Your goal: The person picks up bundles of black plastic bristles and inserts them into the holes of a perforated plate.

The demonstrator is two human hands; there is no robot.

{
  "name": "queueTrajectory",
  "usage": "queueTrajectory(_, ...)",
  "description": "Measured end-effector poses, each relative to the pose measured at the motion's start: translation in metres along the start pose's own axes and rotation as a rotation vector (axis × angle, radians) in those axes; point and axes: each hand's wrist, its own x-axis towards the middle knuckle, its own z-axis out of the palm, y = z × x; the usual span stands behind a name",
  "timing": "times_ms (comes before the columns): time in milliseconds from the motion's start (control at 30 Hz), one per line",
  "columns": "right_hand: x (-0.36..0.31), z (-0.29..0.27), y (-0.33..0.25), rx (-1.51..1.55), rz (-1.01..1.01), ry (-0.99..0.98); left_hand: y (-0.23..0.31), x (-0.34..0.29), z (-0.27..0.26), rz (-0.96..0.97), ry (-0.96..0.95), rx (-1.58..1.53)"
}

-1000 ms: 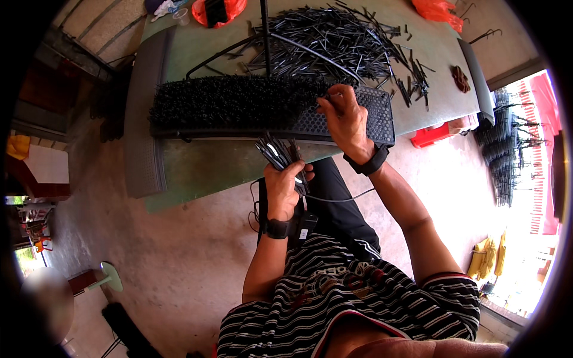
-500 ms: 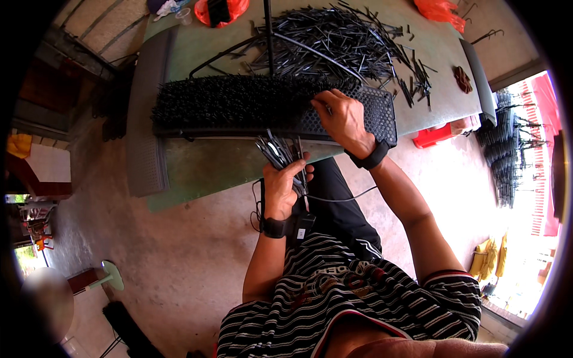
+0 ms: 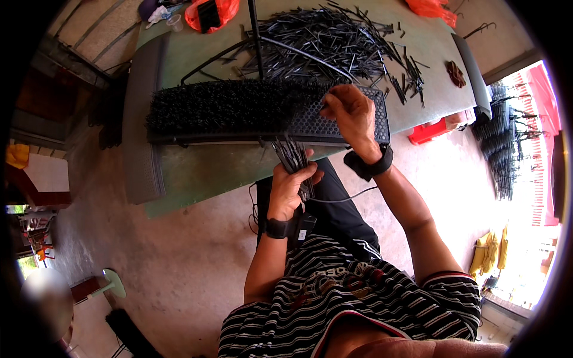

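Observation:
A long black perforated panel point(image 3: 380, 113) lies along the table's near edge. Black bristle tufts point(image 3: 218, 107) cover its left and middle part, while rows of holes show bare at its right end. My left hand point(image 3: 288, 188) is closed around a bundle of thin black strips point(image 3: 290, 154), their ends pointing up just below the panel's near edge. Over the border between bristles and bare holes is my right hand point(image 3: 355, 116), fingers curled and thumb pinched in. Whatever those fingertips hold, if anything, is too small to make out.
Behind the panel a large heap of loose black strips point(image 3: 328, 42) spreads over the green table point(image 3: 197, 173). A black metal rod frame point(image 3: 258, 42) rises at the panel's far side. Red plastic bags point(image 3: 227, 13) lie at the back. A cable point(image 3: 346, 198) crosses my lap.
My right hand has shifted a little to the right, away from the bristles. My left hand has brought the strip bundle slightly rightward. The view has tilted a little.

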Motion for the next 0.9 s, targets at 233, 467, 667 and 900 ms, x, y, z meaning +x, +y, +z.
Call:
queueTrajectory(233,0.007,0.010,0.007,-0.267,-0.241,0.070,0.007,-0.006,0.000,-0.121,-0.033,-0.019)
queueTrajectory(467,0.013,0.017,0.016,-0.323,-0.322,0.023,0.007,-0.007,-0.003,-0.029,-0.030,0.125)
queueTrajectory(667,0.015,0.019,0.016,-0.365,-0.327,-0.011,0.008,-0.009,-0.005,-0.017,-0.023,0.136)
queueTrajectory(900,0.017,0.015,0.026,-0.463,-0.351,-0.099,0.004,-0.010,-0.004,0.083,0.007,0.365)
